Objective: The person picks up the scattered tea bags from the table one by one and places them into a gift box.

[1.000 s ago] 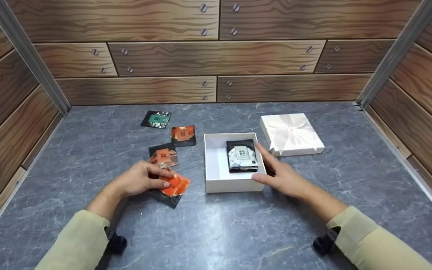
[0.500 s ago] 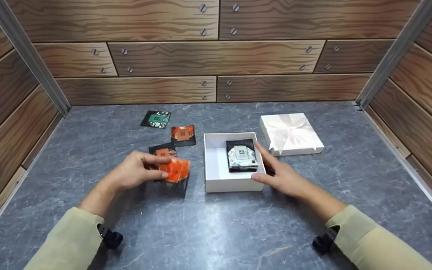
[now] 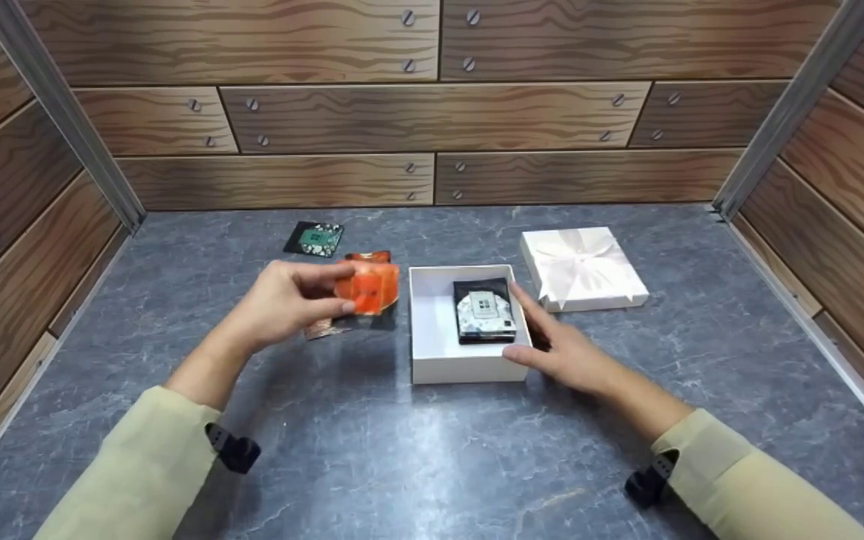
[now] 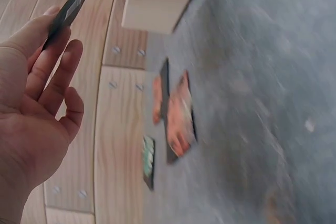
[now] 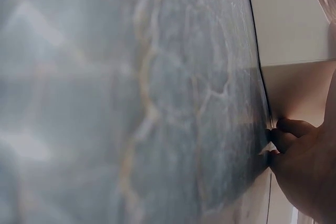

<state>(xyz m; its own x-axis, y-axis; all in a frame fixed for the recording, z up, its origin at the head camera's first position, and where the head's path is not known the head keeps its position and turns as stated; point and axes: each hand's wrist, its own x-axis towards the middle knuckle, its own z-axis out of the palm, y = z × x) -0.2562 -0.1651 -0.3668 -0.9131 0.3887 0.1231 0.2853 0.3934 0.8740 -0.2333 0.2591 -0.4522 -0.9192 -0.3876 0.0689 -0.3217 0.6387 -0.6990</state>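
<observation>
My left hand (image 3: pixel 274 304) pinches an orange and black sachet (image 3: pixel 368 291) by its left edge, thumb against fingers, above the table. In the left wrist view the sachet (image 4: pixel 71 9) shows edge-on. Beneath it lie two orange and black sachets (image 4: pixel 180 114), largely covered in the head view. An open white box (image 3: pixel 432 369) stands to the right, holding a stack of black and white sachets (image 3: pixel 484 311) on its right side. My right hand (image 3: pixel 571 356) holds the box's right side, thumb over the front rim and index finger at the rear rim.
A green and black sachet (image 3: pixel 316 238) lies at the back left. The white box lid (image 3: pixel 586 270), with a ribbon bow, lies behind and right of the box. Wood-patterned walls (image 3: pixel 432 120) enclose the table (image 3: pixel 372 465) at the back and sides.
My left hand has lifted the orange and black sachet off the table and carried it away from me and slightly right. The right hand and the box have stayed in place.
</observation>
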